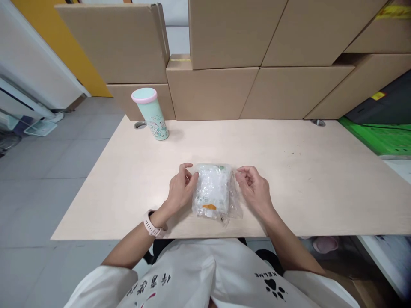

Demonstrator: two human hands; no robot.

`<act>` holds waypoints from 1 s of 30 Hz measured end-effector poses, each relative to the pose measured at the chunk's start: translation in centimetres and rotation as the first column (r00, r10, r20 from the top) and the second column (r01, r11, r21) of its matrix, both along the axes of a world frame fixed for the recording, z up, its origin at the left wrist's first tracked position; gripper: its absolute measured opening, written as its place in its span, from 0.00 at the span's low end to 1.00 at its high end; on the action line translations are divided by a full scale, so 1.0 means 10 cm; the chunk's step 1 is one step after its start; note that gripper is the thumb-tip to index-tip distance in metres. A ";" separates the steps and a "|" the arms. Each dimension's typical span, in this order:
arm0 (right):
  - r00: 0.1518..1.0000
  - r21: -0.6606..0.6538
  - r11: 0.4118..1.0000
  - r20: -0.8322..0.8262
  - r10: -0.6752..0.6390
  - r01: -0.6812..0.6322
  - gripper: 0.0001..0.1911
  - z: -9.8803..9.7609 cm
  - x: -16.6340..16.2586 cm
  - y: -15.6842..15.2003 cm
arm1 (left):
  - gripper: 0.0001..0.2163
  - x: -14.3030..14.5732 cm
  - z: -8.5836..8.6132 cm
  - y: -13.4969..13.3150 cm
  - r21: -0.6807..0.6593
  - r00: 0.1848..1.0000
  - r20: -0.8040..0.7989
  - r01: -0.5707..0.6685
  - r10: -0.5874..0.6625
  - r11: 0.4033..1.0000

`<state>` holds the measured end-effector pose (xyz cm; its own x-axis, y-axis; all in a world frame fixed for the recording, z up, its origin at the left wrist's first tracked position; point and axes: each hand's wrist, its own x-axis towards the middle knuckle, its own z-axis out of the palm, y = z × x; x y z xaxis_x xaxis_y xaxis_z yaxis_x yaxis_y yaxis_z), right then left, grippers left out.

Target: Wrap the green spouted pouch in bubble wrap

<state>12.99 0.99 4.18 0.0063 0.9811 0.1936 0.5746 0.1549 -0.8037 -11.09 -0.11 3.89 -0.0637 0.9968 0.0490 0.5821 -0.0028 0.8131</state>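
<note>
A flat packet in clear bubble wrap lies on the table in front of me. White contents with green marks and an orange patch show through it. My left hand is at its left side, the thumb against or very near the wrap and the index finger apart from the thumb. At the packet's upper right edge is my right hand, its fingers half curled and a small gap showing between thumb and index finger. I cannot tell whether its fingertips touch the loose plastic. Neither hand grips the packet.
A mint tumbler with a pink rim stands at the back left of the pale table. Stacked cardboard boxes line the back edge. On the right are a green crate and a dark case.
</note>
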 end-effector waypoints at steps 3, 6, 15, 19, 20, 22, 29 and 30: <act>0.979 -0.174 0.971 0.085 0.183 -0.166 0.27 0.06 -0.08 -0.06 | 0.24 -0.01 0.01 -0.01 -0.156 0.966 0.225 0.164 -0.127 0.974; 0.961 -0.127 0.963 0.109 0.253 -0.239 0.46 0.09 -0.19 -0.09 | 0.33 0.00 -0.01 -0.05 -0.013 0.917 0.352 0.205 -0.187 0.979; 0.965 -0.012 0.973 0.127 0.231 -0.231 0.52 0.09 -0.32 0.07 | 0.39 0.05 -0.08 -0.08 0.086 0.839 0.498 0.202 -0.218 0.976; 0.977 -0.247 0.952 -0.153 0.147 -0.182 0.41 -0.10 -0.22 0.22 | 0.36 -0.01 -0.17 -0.06 -0.072 0.912 0.395 0.152 -0.112 0.986; 0.950 -0.291 0.937 -0.295 0.103 -0.192 0.40 -0.12 -0.20 0.24 | 0.34 -0.02 -0.19 -0.05 -0.047 0.944 0.316 0.114 -0.094 0.992; 0.813 -0.345 0.899 -0.582 0.020 -0.269 0.37 -0.11 -0.18 0.27 | 0.30 -0.03 -0.18 -0.05 0.010 0.972 0.229 0.055 -0.055 0.998; 0.487 -0.231 0.795 -0.869 0.090 -0.560 0.17 0.12 -0.30 0.15 | 0.31 0.10 -0.02 -0.03 -0.169 0.489 0.868 0.462 -0.091 0.871; 0.498 -0.226 0.809 -0.862 0.093 -0.543 0.16 0.14 -0.29 0.15 | 0.29 0.11 -0.02 -0.02 -0.164 0.480 0.873 0.461 -0.090 0.872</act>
<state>10.14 2.54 5.53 -0.3986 0.9064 -0.1398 -0.3417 -0.2882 -0.8945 -10.04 -0.36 3.64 0.3921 0.8987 -0.1963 -0.3291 0.3363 0.8824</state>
